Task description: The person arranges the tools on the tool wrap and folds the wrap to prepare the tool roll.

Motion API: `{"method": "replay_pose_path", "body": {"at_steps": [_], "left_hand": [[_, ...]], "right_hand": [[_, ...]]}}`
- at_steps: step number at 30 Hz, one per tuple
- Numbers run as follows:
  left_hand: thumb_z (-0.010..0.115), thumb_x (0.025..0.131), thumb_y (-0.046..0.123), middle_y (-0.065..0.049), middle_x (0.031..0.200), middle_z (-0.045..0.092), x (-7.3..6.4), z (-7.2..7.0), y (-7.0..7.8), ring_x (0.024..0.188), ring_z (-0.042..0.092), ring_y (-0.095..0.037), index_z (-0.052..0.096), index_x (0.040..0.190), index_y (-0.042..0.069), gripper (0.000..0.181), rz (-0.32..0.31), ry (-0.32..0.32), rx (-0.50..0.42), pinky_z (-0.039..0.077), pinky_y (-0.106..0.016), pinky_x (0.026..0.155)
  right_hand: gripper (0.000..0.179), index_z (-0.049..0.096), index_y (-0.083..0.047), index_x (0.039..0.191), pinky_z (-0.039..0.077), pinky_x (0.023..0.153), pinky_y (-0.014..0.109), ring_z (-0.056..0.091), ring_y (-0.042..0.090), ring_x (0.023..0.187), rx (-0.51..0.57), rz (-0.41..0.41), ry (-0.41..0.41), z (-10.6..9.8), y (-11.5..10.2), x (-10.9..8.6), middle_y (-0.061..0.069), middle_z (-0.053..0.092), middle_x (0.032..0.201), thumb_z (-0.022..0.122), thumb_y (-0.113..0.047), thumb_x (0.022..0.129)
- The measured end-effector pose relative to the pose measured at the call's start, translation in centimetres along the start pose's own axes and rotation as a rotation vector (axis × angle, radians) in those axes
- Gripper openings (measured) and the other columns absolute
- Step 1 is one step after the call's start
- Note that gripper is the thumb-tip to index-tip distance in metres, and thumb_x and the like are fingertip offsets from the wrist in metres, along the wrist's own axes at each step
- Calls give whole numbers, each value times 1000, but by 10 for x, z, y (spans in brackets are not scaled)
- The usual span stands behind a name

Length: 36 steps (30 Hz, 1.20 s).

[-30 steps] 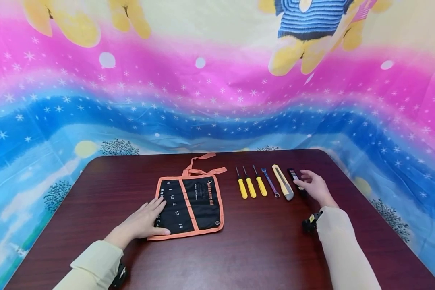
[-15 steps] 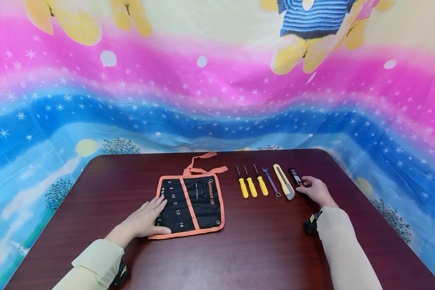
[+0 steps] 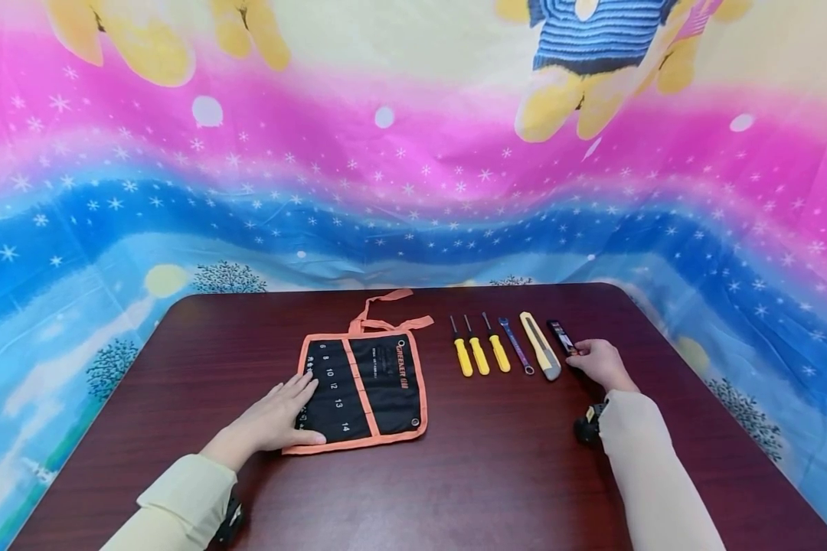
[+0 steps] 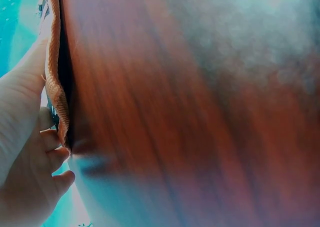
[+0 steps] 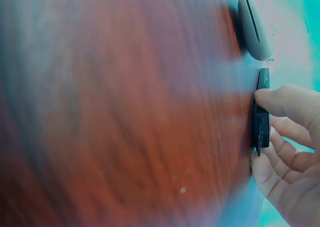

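My left hand (image 3: 276,417) lies with straight fingers on the left edge of a black tool pouch (image 3: 393,409) with orange trim and printed numbers. The left wrist view catches the pouch's orange edge (image 4: 54,67) beside the thumb. On the right, my right hand (image 3: 601,363) pinches the near end of a small flat black case (image 3: 560,337) with a printed label. In the right wrist view, the thumb presses one side of the black case (image 5: 261,122). Left of it lies a yellow utility knife (image 3: 540,348) with a grey end.
Three yellow-handled screwdrivers (image 3: 478,356) and a combination wrench (image 3: 517,348) lie in a row between the pouch and the knife. Orange ties (image 3: 372,317) trail from the pouch's far side. The dark red table (image 3: 455,490) ends at a printed cloth backdrop (image 3: 413,191).
My right hand has slid from over the black case toward its near end and now pinches it there. The left hand and the pouch have stayed put.
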<state>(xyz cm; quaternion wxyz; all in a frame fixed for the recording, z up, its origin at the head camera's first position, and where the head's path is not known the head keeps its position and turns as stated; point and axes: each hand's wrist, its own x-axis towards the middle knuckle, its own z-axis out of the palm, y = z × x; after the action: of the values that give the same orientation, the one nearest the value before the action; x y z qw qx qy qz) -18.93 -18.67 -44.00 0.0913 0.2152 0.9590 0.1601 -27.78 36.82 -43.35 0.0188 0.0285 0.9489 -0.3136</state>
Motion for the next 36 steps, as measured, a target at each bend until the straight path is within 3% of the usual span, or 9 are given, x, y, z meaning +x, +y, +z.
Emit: {"method": "replay_pose_path", "body": {"at_steps": [7,20,36], "left_hand": [[64,72,63,-24,145,25,0,0,0,133,20,-39,32,140,-6,102,4,0,6,19,-54,104],[65,73,61,-25,144,26,0,0,-1,133,21,-40,33,139,-6,99,25,15,17,20,-54,104],[65,73,60,-25,144,26,0,0,0,133,21,-40,33,139,-6,99,25,16,17,20,-55,103]], "right_hand": [[39,52,17,115,46,68,37,51,31,84,-2,6,10,-1,1,-1,28,55,104,60,-7,85],[38,50,15,118,46,73,43,52,34,89,22,-32,44,-8,-7,-2,29,54,108,56,-7,87],[38,50,8,123,42,81,51,49,38,100,50,-203,153,-12,-78,-11,27,52,115,56,-5,89]]}}
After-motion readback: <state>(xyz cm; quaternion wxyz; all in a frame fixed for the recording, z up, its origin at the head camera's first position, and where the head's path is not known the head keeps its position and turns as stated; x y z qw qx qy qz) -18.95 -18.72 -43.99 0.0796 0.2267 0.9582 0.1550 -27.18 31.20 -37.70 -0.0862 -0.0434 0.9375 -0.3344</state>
